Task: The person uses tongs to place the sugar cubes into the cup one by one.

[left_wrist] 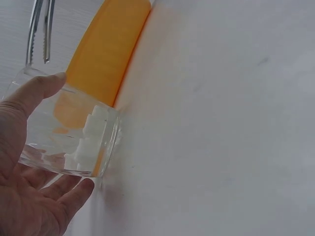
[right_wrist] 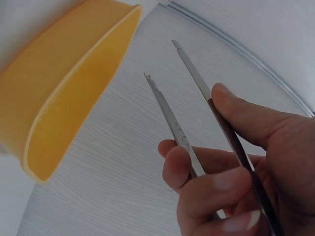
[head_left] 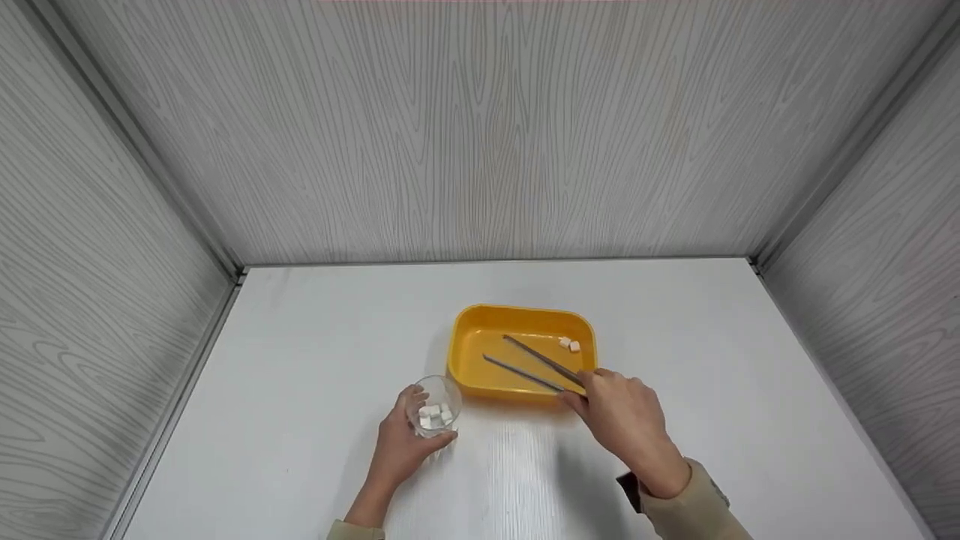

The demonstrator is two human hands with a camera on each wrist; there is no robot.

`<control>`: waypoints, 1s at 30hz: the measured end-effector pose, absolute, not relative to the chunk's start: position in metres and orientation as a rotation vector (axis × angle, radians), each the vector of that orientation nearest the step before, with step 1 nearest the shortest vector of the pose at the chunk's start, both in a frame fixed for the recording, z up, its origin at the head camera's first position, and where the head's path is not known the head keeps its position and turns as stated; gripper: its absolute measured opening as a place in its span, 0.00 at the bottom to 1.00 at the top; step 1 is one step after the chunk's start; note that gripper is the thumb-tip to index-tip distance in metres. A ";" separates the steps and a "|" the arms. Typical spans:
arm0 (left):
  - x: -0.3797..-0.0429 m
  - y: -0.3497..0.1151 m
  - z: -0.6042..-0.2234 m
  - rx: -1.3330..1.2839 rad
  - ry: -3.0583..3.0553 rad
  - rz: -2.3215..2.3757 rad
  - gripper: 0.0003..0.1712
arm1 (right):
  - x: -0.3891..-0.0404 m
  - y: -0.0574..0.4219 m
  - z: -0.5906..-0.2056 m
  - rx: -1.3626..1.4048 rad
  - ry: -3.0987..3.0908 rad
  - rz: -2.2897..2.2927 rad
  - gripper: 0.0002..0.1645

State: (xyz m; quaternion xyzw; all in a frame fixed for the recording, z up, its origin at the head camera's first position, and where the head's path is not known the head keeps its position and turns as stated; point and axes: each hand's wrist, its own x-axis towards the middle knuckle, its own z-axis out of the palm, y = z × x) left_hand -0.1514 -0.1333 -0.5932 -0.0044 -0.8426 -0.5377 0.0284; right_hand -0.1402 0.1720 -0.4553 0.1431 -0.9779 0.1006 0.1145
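Observation:
In the head view my left hand (head_left: 403,444) grips a clear glass cup (head_left: 448,390) by its side, left of the yellow tray's near corner. Several white cubes (head_left: 433,414) lie at the bottom of the cup. My right hand (head_left: 622,412) holds a pair of metal tweezers (head_left: 544,360), whose two arms stand apart with nothing between the tips. Those tips are over the yellow tray (head_left: 463,375). Two white cubes (head_left: 570,344) sit at the tray's right side. In the right wrist view, thumb and fingers press the tweezers (right_wrist: 170,115) from both sides, and the tips are serrated.
The tray and cup are on a white tabletop (head_left: 300,360). A pale wood-grain panel (head_left: 487,135) rises at the back, with matching panels at left (head_left: 90,285) and right (head_left: 877,247). A dark band (head_left: 630,491) shows at my right wrist.

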 end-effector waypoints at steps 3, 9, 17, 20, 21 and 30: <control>-0.152 -0.135 -0.592 -0.024 -2.613 -1.654 0.58 | -0.144 0.179 -0.458 0.373 -2.869 0.279 0.21; -0.154 -0.139 -0.590 -0.066 -2.648 -1.619 0.57 | -0.152 0.188 -0.464 0.305 -2.926 0.289 0.20; -0.156 -0.141 -0.590 -0.054 -2.669 -1.700 0.64 | -0.165 0.201 -0.468 0.217 -2.969 0.276 0.21; -0.157 -0.142 -0.590 -0.048 -2.675 -1.704 0.65 | -0.170 0.205 -0.469 0.169 -3.002 0.267 0.23; -0.157 -0.142 -0.590 -0.052 -2.674 -1.699 0.65 | -0.171 0.206 -0.469 0.155 -3.014 0.258 0.23; -0.158 -0.142 -0.591 -0.125 -2.642 -1.705 0.57 | -0.180 0.207 -0.475 0.093 -3.088 0.138 0.26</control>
